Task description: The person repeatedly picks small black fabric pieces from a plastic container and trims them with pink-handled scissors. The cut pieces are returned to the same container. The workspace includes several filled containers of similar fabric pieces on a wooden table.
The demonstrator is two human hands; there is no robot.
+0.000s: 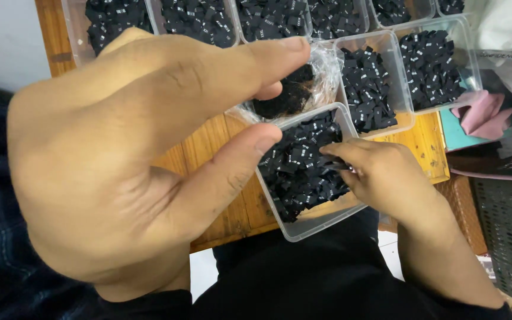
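Your right hand (380,172) pinches small black tags (300,163) in a clear plastic tub (321,222) at the near edge of the wooden bench (220,148). Your left hand (131,154) hovers close to the camera, thumb and fingers apart, holding nothing. More tag-filled tubs (434,65) line the bench beyond.
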